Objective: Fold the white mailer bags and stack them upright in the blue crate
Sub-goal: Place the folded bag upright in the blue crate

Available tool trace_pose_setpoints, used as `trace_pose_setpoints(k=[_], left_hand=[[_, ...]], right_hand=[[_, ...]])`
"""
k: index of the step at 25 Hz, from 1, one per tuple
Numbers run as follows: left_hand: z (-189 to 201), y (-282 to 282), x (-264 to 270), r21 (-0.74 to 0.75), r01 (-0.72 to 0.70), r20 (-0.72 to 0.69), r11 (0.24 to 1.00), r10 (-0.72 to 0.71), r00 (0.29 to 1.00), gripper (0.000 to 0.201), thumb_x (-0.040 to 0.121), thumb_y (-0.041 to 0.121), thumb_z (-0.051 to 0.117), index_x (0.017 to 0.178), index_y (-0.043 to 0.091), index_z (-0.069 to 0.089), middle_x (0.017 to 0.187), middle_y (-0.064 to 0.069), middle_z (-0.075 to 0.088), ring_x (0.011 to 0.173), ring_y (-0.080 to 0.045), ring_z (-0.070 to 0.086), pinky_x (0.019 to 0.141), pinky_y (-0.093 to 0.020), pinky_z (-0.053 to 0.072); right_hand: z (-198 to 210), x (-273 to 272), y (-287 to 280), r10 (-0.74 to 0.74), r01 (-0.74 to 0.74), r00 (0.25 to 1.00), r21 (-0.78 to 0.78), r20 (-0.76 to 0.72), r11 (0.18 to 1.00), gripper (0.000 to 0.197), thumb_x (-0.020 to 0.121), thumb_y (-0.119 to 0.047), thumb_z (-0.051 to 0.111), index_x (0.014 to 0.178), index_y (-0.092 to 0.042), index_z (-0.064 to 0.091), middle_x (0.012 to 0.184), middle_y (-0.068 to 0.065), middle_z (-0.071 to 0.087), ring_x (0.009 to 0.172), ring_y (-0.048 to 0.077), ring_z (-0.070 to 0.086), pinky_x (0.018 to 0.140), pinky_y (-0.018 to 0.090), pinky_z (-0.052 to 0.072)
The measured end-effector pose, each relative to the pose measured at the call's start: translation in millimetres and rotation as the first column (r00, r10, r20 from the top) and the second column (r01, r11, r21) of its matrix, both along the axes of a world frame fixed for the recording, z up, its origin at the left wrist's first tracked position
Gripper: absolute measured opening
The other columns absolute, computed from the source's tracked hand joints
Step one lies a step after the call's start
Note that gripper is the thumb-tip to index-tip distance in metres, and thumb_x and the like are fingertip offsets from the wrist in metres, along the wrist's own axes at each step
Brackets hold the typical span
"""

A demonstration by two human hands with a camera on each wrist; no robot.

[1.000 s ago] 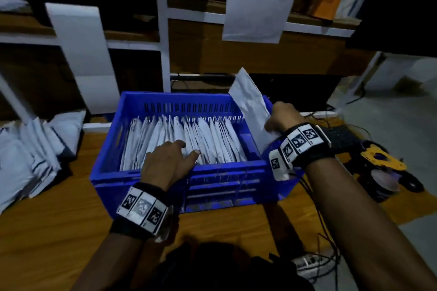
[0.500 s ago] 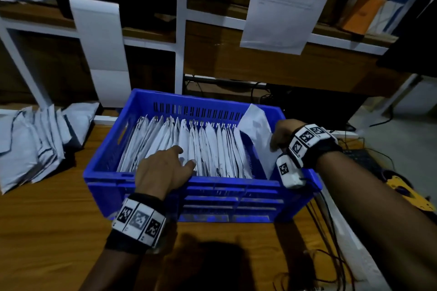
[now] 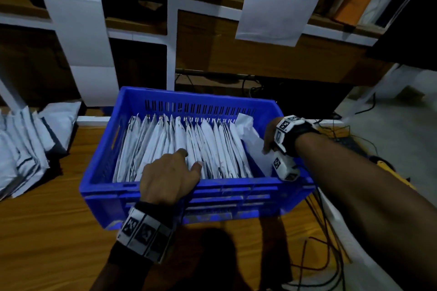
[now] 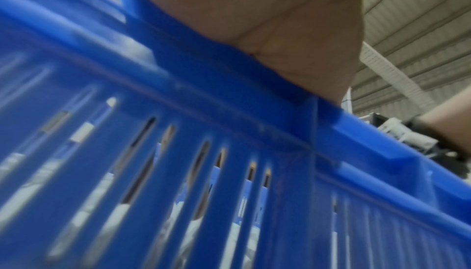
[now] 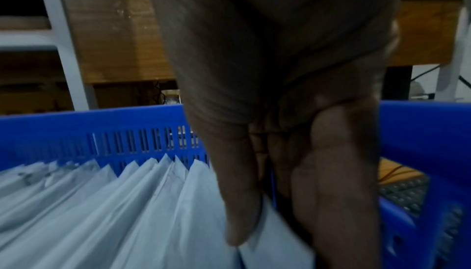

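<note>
The blue crate (image 3: 212, 188) stands on the wooden table, holding a row of folded white mailer bags (image 3: 222, 149) on edge. My left hand (image 3: 169, 177) lies over the front rim, its fingers spread loosely against the tops of the bags. At the crate's right end my right hand (image 3: 269, 139) pinches one folded white mailer (image 3: 251, 139), whose lower part is down inside beside the last bag. In the right wrist view my right hand's (image 5: 275, 213) thumb and fingers clamp that mailer (image 5: 270, 253). The left wrist view shows my palm (image 4: 267, 21) on the crate wall (image 4: 229, 152).
A loose pile of white mailers (image 3: 21, 149) lies on the table at the left. White sheets (image 3: 78, 38) hang from the shelving behind the crate. Cables (image 3: 326, 243) trail off the table's right edge, near a yellow object (image 3: 383, 165) and a keyboard (image 5: 402, 192).
My right hand has brought the folded mailer down from above the right rim into the crate's right end. My left hand has stayed on the row of bags.
</note>
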State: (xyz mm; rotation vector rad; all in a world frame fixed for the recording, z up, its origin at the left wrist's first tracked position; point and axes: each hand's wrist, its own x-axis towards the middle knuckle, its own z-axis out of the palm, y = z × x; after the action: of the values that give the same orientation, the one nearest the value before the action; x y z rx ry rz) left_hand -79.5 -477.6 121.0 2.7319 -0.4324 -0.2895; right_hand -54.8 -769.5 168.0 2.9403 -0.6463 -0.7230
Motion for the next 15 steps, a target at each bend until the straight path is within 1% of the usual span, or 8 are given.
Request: trace_pose_setpoints(k=[2, 3, 5, 7, 8, 10, 12, 15], left_hand=[[-0.6, -0.8, 2.9, -0.002, 0.021, -0.003, 1.0, -0.021, 1.0, 0.062, 0.099, 0.062, 0.038, 0.149, 0.024, 0.042, 0.136, -0.007, 0.061, 0.122, -0.028, 0.058, 0.094, -0.037, 0.043], [-1.9, -1.8, 3.7, 0.001, 0.037, 0.001, 0.999, -0.037, 0.999, 0.062, 0.099, 0.061, 0.036, 0.148, 0.024, 0.042, 0.136, -0.006, 0.061, 0.122, -0.027, 0.058, 0.094, -0.037, 0.043], [-4.6, -2.8, 4.2, 0.004, 0.05, 0.021, 0.999, -0.05, 0.998, 0.059, 0.1, 0.06, 0.035, 0.144, 0.024, 0.046, 0.132, -0.005, 0.063, 0.118, -0.026, 0.06, 0.09, -0.036, 0.043], [-7.0, -1.0, 5.1, 0.012, 0.071, 0.028, 0.997, -0.071, 0.997, 0.057, 0.1, 0.06, 0.033, 0.14, 0.023, 0.048, 0.127, -0.005, 0.065, 0.114, -0.026, 0.061, 0.085, -0.035, 0.042], [-7.4, -1.5, 5.3, 0.014, 0.076, 0.03, 0.997, -0.076, 0.997, 0.057, 0.1, 0.06, 0.033, 0.139, 0.022, 0.049, 0.126, -0.005, 0.065, 0.113, -0.026, 0.062, 0.084, -0.035, 0.041], [-8.2, -1.0, 5.4, 0.016, 0.085, 0.031, 0.996, -0.086, 0.996, 0.057, 0.1, 0.061, 0.031, 0.137, 0.022, 0.05, 0.126, -0.005, 0.065, 0.113, -0.026, 0.062, 0.084, -0.035, 0.042], [-9.0, -1.1, 5.9, 0.008, 0.095, 0.034, 0.995, -0.095, 0.995, 0.056, 0.101, 0.061, 0.031, 0.135, 0.022, 0.051, 0.125, -0.004, 0.066, 0.112, -0.026, 0.062, 0.085, -0.036, 0.043], [-11.2, -1.5, 6.8, -0.012, 0.103, 0.04, 0.995, -0.103, 0.994, 0.054, 0.1, 0.06, 0.032, 0.132, 0.021, 0.053, 0.121, -0.002, 0.068, 0.109, -0.025, 0.064, 0.084, -0.035, 0.044]], right_hand=[[-1.7, 11.3, 3.7, -0.018, 0.017, 1.0, -0.054, -0.008, 0.998, 0.036, 0.09, -0.025, 0.071, 0.121, -0.007, 0.069, 0.128, 0.014, 0.065, 0.12, 0.033, 0.06, 0.098, 0.038, 0.048], [-4.0, 17.4, 3.3, -0.023, 0.018, 0.998, -0.089, -0.058, 0.996, 0.036, 0.086, -0.028, 0.076, 0.117, -0.01, 0.073, 0.123, 0.011, 0.069, 0.113, 0.028, 0.065, 0.094, 0.035, 0.051], [-5.5, 25.4, 8.1, -0.057, 0.04, 0.984, -0.104, -0.167, 0.994, 0.03, 0.07, -0.036, 0.088, 0.094, -0.019, 0.082, 0.1, 0.002, 0.078, 0.09, 0.02, 0.071, 0.084, 0.03, 0.058], [-18.0, 36.1, 4.2, -0.085, 0.074, 0.973, -0.062, -0.216, 0.995, 0.021, 0.06, -0.039, 0.093, 0.073, -0.027, 0.082, 0.083, -0.002, 0.078, 0.085, 0.022, 0.073, 0.082, 0.035, 0.061], [-26.2, 40.8, -3.3, -0.073, 0.056, 0.969, -0.077, -0.237, 0.995, 0.021, 0.058, -0.041, 0.093, 0.072, -0.029, 0.082, 0.086, -0.003, 0.078, 0.087, 0.022, 0.073, 0.083, 0.037, 0.061], [-26.8, 39.6, -3.9, -0.056, 0.019, 0.965, -0.145, -0.257, 0.989, 0.033, 0.057, -0.045, 0.09, 0.085, -0.03, 0.082, 0.105, -0.003, 0.077, 0.095, 0.021, 0.071, 0.089, 0.037, 0.059], [-14.1, 31.6, 9.6, -0.059, 0.017, 0.977, -0.199, -0.205, 0.98, 0.043, 0.072, -0.039, 0.084, 0.11, -0.022, 0.076, 0.125, 0.004, 0.069, 0.111, 0.027, 0.065, 0.097, 0.037, 0.053], [-14.8, 30.1, 8.7, -0.061, 0.055, 0.996, -0.076, -0.07, 0.996, 0.055, 0.097, -0.026, 0.064, 0.146, -0.007, 0.048, 0.155, 0.006, 0.034, 0.142, 0.027, 0.038, 0.111, 0.033, 0.03]])
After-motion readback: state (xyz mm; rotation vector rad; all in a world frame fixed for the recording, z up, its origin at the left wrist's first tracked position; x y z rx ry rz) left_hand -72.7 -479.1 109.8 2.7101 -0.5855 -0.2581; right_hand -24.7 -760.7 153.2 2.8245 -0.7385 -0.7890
